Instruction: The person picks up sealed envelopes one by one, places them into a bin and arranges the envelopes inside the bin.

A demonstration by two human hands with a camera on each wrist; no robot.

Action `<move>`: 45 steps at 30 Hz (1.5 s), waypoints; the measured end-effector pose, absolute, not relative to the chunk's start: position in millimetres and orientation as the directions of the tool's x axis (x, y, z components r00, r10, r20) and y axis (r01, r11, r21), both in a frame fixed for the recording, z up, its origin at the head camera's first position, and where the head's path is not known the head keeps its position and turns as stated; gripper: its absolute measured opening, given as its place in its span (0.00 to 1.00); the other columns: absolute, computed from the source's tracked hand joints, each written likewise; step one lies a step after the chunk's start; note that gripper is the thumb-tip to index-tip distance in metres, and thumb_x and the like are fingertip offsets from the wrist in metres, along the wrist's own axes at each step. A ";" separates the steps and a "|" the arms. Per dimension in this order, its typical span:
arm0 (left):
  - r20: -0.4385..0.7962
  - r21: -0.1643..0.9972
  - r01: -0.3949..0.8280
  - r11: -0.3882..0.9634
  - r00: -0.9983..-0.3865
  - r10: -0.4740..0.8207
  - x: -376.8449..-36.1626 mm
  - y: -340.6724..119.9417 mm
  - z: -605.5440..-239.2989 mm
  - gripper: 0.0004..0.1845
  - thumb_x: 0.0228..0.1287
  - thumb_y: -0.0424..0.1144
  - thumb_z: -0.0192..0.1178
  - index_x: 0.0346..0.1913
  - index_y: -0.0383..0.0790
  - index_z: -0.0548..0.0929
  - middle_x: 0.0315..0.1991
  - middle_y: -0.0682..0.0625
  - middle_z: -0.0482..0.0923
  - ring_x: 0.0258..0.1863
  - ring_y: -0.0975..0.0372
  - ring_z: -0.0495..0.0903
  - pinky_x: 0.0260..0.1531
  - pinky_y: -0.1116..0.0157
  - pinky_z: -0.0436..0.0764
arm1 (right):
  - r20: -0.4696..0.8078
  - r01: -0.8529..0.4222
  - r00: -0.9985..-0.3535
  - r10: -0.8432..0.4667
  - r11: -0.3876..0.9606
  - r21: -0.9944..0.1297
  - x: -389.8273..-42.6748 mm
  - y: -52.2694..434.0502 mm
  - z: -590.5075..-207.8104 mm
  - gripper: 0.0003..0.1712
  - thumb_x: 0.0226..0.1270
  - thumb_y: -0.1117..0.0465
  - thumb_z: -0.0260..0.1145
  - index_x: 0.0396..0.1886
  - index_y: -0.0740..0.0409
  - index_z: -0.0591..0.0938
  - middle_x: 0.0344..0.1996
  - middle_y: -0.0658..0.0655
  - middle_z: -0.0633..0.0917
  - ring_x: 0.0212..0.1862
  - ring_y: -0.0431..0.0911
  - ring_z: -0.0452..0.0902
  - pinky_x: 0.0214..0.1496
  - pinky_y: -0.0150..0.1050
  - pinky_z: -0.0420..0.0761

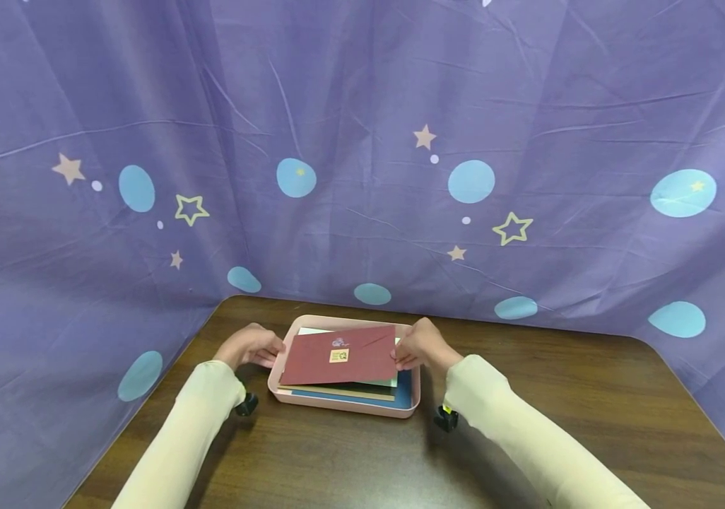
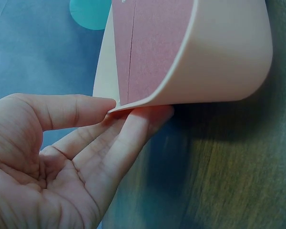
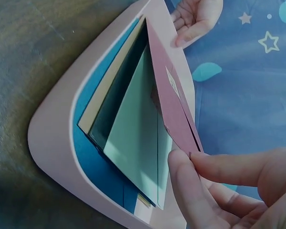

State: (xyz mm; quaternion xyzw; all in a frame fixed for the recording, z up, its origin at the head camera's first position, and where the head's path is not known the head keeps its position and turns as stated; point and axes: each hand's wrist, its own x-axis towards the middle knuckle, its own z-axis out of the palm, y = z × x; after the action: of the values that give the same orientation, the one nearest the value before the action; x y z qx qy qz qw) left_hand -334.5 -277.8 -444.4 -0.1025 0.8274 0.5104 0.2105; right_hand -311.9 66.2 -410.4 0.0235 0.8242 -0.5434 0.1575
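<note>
A dark red envelope (image 1: pixel 340 354) with a small square sticker lies on top of a stack in a pink tray (image 1: pixel 345 408) on the dark wooden table. My left hand (image 1: pixel 267 348) pinches the envelope's left edge at the tray's rim, thumb above and fingers below (image 2: pixel 118 109). My right hand (image 1: pixel 403 353) pinches its right edge between thumb and forefinger (image 3: pixel 183 155). That end of the red envelope (image 3: pixel 174 102) is lifted off the stack. Beneath it lie a mint green envelope (image 3: pixel 136 148), a dark green one, a tan one and a blue one (image 3: pixel 93 160).
A purple cloth (image 1: pixel 362 155) with stars and blue dots hangs close behind the tray and down both sides of the table. Bare dark wood (image 1: pixel 350 459) spreads in front of the tray. Small black wrist cameras (image 1: pixel 246 404) sit under both sleeves.
</note>
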 end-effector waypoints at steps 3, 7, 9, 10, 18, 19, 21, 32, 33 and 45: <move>-0.455 0.800 -0.387 0.458 -0.889 0.044 -334.8 -278.1 -443.7 0.07 0.61 0.28 0.57 0.38 0.26 0.81 0.30 0.47 0.84 0.23 0.65 0.81 0.28 0.70 0.89 | -0.293 0.210 -0.946 -0.139 0.426 -0.880 -314.9 67.2 -409.2 0.04 0.56 0.79 0.68 0.31 0.79 0.86 0.18 0.62 0.87 0.18 0.45 0.82 0.34 0.45 0.92; -0.455 0.800 -0.391 0.456 -0.890 0.037 -334.3 -277.6 -443.7 0.08 0.61 0.28 0.58 0.39 0.25 0.81 0.29 0.47 0.85 0.23 0.65 0.82 0.28 0.70 0.89 | -0.315 0.217 -0.939 -0.134 0.479 -0.850 -316.7 67.4 -408.0 0.02 0.55 0.77 0.69 0.29 0.77 0.85 0.18 0.62 0.87 0.18 0.45 0.83 0.34 0.43 0.92; -0.452 0.800 -0.385 0.459 -0.891 0.039 -333.4 -277.1 -443.7 0.09 0.62 0.28 0.58 0.41 0.24 0.81 0.29 0.47 0.85 0.23 0.65 0.82 0.29 0.70 0.89 | -0.327 0.221 -0.937 -0.127 0.508 -0.832 -316.8 66.9 -407.6 0.02 0.55 0.77 0.70 0.29 0.76 0.85 0.18 0.62 0.87 0.18 0.44 0.83 0.33 0.41 0.92; -0.451 0.801 -0.386 0.458 -0.892 0.037 -333.0 -276.9 -443.5 0.09 0.62 0.28 0.58 0.41 0.23 0.81 0.29 0.47 0.85 0.23 0.65 0.82 0.29 0.70 0.89 | -0.330 0.222 -0.936 -0.124 0.521 -0.824 -316.6 66.4 -407.4 0.02 0.55 0.76 0.70 0.28 0.76 0.86 0.19 0.62 0.87 0.18 0.44 0.83 0.32 0.40 0.92; -0.444 0.802 -0.380 0.460 -0.895 0.035 -330.4 -275.7 -441.7 0.09 0.61 0.28 0.58 0.41 0.23 0.81 0.28 0.47 0.85 0.22 0.66 0.82 0.27 0.71 0.88 | -0.326 0.205 -0.940 -0.099 0.602 -0.772 -318.5 62.9 -409.0 0.03 0.53 0.77 0.70 0.22 0.72 0.87 0.20 0.65 0.88 0.18 0.45 0.84 0.30 0.39 0.91; -0.444 0.802 -0.379 0.461 -0.895 0.037 -330.5 -275.9 -441.7 0.09 0.61 0.28 0.57 0.41 0.23 0.81 0.28 0.48 0.85 0.22 0.66 0.82 0.26 0.71 0.88 | -0.324 0.198 -0.941 -0.095 0.620 -0.759 -319.2 62.2 -409.5 0.04 0.53 0.77 0.70 0.22 0.72 0.87 0.20 0.65 0.88 0.18 0.45 0.84 0.29 0.39 0.91; -0.446 0.803 -0.384 0.456 -0.894 0.032 -330.7 -275.6 -441.7 0.08 0.61 0.28 0.58 0.40 0.24 0.81 0.28 0.48 0.85 0.22 0.66 0.82 0.26 0.71 0.88 | -0.322 0.188 -0.943 -0.087 0.658 -0.729 -320.6 60.9 -410.9 0.05 0.54 0.76 0.70 0.20 0.70 0.87 0.19 0.64 0.88 0.18 0.45 0.84 0.28 0.37 0.91; -0.442 0.805 -0.378 0.458 -0.896 0.036 -331.0 -275.3 -443.8 0.09 0.61 0.27 0.57 0.41 0.23 0.81 0.27 0.48 0.84 0.22 0.65 0.81 0.27 0.71 0.88 | -0.326 0.161 -0.940 -0.098 0.715 -0.680 -318.4 56.5 -418.3 0.05 0.54 0.75 0.70 0.20 0.71 0.87 0.19 0.64 0.88 0.21 0.49 0.87 0.28 0.38 0.91; -0.443 0.804 -0.379 0.459 -0.896 0.036 -331.1 -275.3 -443.8 0.09 0.61 0.27 0.57 0.41 0.23 0.81 0.27 0.48 0.84 0.22 0.65 0.81 0.27 0.71 0.88 | -0.320 0.156 -0.942 -0.098 0.719 -0.678 -318.3 56.4 -419.1 0.06 0.54 0.75 0.70 0.20 0.71 0.87 0.19 0.64 0.88 0.21 0.49 0.87 0.27 0.38 0.91; -0.452 0.796 -0.388 0.465 -0.892 0.028 -333.0 -276.0 -444.7 0.09 0.62 0.28 0.57 0.41 0.23 0.80 0.29 0.47 0.84 0.23 0.65 0.82 0.28 0.70 0.89 | -0.295 0.145 -0.953 -0.071 0.748 -0.647 -319.6 54.9 -423.5 0.06 0.53 0.74 0.70 0.18 0.69 0.87 0.16 0.63 0.87 0.20 0.50 0.87 0.22 0.36 0.89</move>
State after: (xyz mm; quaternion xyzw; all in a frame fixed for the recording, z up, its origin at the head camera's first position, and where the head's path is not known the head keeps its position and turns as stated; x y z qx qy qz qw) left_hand -333.0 -276.0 -444.7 -0.1084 0.8306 0.5059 0.2057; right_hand -319.6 54.9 -423.5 0.0201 0.9226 -0.3541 0.1520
